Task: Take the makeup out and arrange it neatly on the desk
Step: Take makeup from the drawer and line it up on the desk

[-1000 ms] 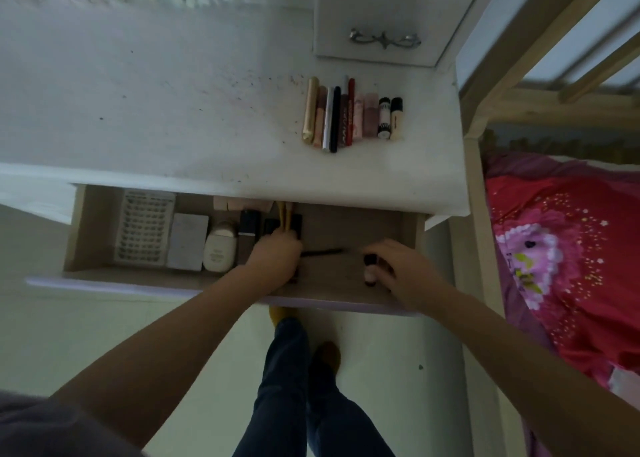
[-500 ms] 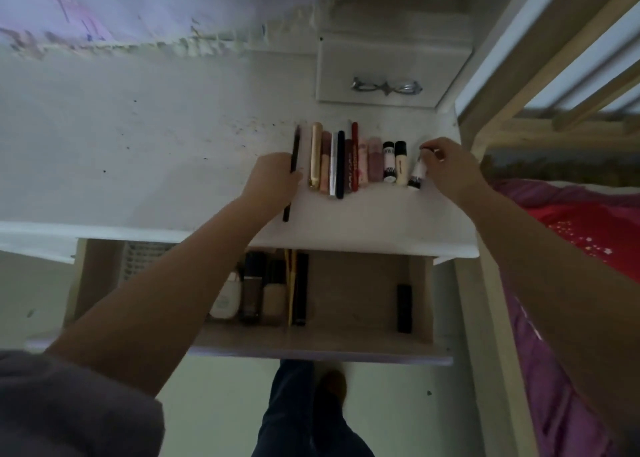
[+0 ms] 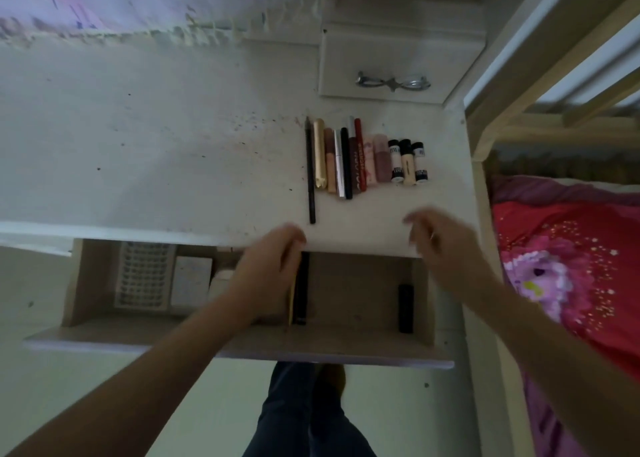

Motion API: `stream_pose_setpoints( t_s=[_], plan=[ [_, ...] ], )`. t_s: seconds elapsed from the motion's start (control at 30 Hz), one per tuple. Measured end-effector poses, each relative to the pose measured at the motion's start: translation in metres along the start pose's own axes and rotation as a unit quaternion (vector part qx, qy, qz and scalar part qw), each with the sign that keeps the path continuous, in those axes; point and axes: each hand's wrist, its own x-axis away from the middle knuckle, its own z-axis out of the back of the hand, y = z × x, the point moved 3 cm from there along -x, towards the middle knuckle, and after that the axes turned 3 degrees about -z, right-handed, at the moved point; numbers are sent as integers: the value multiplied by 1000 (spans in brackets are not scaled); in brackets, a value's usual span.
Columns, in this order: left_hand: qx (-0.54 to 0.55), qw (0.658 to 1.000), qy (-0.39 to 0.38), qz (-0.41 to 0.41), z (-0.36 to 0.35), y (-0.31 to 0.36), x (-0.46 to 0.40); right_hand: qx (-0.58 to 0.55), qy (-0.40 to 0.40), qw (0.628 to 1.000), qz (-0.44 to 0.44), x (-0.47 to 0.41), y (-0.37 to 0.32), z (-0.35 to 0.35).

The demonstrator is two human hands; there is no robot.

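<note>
A worn white desk (image 3: 156, 151) is filling most of the view, its top speckled with dark flecks and smudges. All places here are being given from the row of makeup (image 3: 367, 158) lying on that top. The row is sitting as a tight line of tubes and sticks, sides touching, with a thin black pencil (image 3: 310, 172) lying at its left end and three small black-capped bottles (image 3: 408, 161) closing its right end. Just behind the row a small white drawer front with a metal handle (image 3: 393, 82) is standing. To the right of the row, past the desk edge, a pale wooden bed frame (image 3: 554, 86) and red and pink bedding (image 3: 571, 255) are showing.

In front of the row, below the desk edge, an open drawer (image 3: 346, 349) is hanging out. The left hand (image 3: 268, 276) is hovering over its middle, fingers loosely curled; whether it is holding anything cannot be told, since it is blurred and covering what lies beneath. A thin yellow stick (image 3: 290, 306) and a black tube (image 3: 302, 290) are peeking out beside it. The right hand (image 3: 440, 245) is hovering in front of the row's right end, fingers spread and relaxed, holding nothing, also blurred. A short black tube (image 3: 405, 308) is lying at the drawer's right side. Further left a white gridded tray (image 3: 143, 276) and a white box (image 3: 191, 281) are resting, partly hidden. Dark trouser legs (image 3: 304, 418) are showing below.
</note>
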Motion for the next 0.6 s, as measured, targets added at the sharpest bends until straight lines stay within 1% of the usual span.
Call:
stream_pose_setpoints(
  t_s=[0.03, 0.07, 0.1, 0.13, 0.2, 0.27, 0.3, 0.43, 0.47, 0.5, 0.53, 0.6],
  plan=[
    [-14, 998, -67, 4, -17, -9, 16, 16, -66, 998, 11, 26, 3, -16],
    [-34, 991, -130, 23, -36, -21, 27, 57, -143, 988, 12, 46, 10, -34],
    [-57, 981, -176, 55, -53, -34, 32, 111, -209, 972, -6, 60, 25, -51],
    [-77, 971, -204, 94, -67, -45, 32, 190, -251, 949, -20, 69, 41, -65],
    [-122, 957, -217, 152, -90, -59, 24, 321, -298, 899, -16, 69, 60, -83],
    [-186, 945, -209, 172, -106, -59, 11, 436, -307, 846, -1, 64, 61, -89],
    [-215, 938, -206, 177, -111, -57, 7, 463, -325, 825, 4, 61, 56, -91],
    [-300, 910, -228, 170, -121, -48, -3, 495, -309, 811, 33, 45, 51, -99],
    [-314, 906, -231, 165, -123, -47, -4, 494, -302, 815, 20, 43, 53, -99],
    [-321, 904, -230, 164, -125, -48, -4, 506, -301, 808, 14, 42, 55, -98],
    [-321, 904, -229, 164, -127, -48, -4, 506, -338, 794, 0, 43, 57, -99],
    [-319, 905, -225, 170, -127, -46, 0, 518, -360, 776, -8, 46, 62, -99]
  ],
)
